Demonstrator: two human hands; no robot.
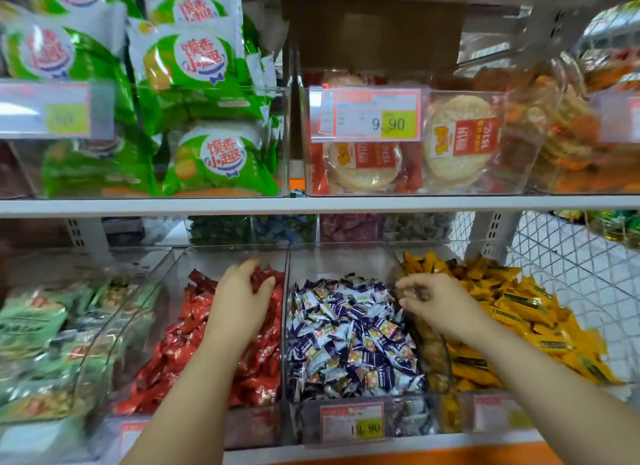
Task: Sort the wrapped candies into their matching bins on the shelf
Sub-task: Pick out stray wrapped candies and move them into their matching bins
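Red-wrapped candies fill a clear bin at lower centre-left, and the left hand lies palm down on top of the pile, its fingers relaxed and spread, thumb apart.

Just beside them, in the centre bin, is a heap of blue-and-white candies. The right hand hovers at the divider between this bin and the yellow candies at lower right. Its thumb and fingertips are curled toward each other around a blurred dark spot, and I cannot tell whether they pinch a candy.

On the front of the centre bin sits a lower price tag with a yellow-green patch; the number ends in ".90" and the digits before it are blurred. At lower left lie pale green packets, their print too smeared to read.

Above the white shelf board, the upper left holds green bags with a white oval bearing Chinese characters in red and blue. At upper centre an upper price tag reads "9.90", next to round cracker packets with red labels. Orange snacks fill the upper right.
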